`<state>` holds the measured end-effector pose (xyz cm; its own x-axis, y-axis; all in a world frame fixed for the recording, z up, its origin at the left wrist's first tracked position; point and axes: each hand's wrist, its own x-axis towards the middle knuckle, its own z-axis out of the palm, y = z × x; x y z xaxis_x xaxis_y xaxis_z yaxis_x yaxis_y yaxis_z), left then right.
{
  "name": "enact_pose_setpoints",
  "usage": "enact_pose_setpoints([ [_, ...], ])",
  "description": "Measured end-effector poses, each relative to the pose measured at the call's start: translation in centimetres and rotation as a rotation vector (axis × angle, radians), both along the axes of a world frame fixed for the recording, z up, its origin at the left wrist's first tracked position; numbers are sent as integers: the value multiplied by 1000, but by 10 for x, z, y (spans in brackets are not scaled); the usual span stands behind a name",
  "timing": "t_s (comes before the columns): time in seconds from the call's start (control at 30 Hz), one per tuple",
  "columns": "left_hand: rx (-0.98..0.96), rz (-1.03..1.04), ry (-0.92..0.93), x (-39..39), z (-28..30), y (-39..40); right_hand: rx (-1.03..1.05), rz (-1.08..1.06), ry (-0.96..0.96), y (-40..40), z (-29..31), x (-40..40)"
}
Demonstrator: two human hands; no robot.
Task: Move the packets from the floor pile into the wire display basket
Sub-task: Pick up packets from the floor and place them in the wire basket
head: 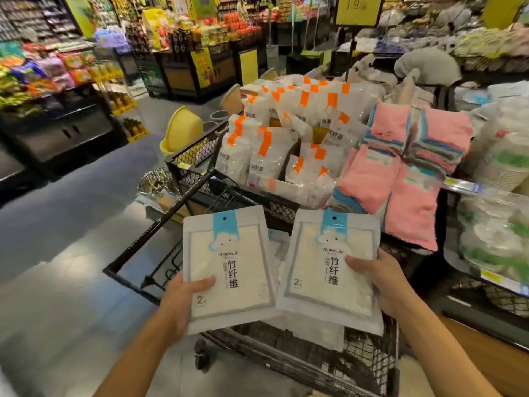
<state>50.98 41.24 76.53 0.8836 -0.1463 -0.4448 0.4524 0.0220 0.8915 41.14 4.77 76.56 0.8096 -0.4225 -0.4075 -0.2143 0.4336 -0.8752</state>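
Left hand [183, 296], right hand [383, 279] outstretched, each grip closed on packet [229, 267] above wire basket [286, 356].

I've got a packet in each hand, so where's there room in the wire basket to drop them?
Bare mesh shows in the wire basket below the right-hand packet and along its near rim. The upper bin of orange-taped packets is crowded.

Hidden under two held packets [229, 267]: most of the wire basket [286, 359] interior. At ten o'clock, blurred shelf goods [34, 70], unreadable.
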Motion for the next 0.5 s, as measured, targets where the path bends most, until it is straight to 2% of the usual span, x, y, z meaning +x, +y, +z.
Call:
enact_pose_setpoints([
  [0.27, 90, -27, 54, 90, -34, -19, 19, -86, 123, -29, -44, 69],
  [0.5, 178, -213, 110, 173, -96, -46, -33, -133, 324, -19, -95, 108],
])
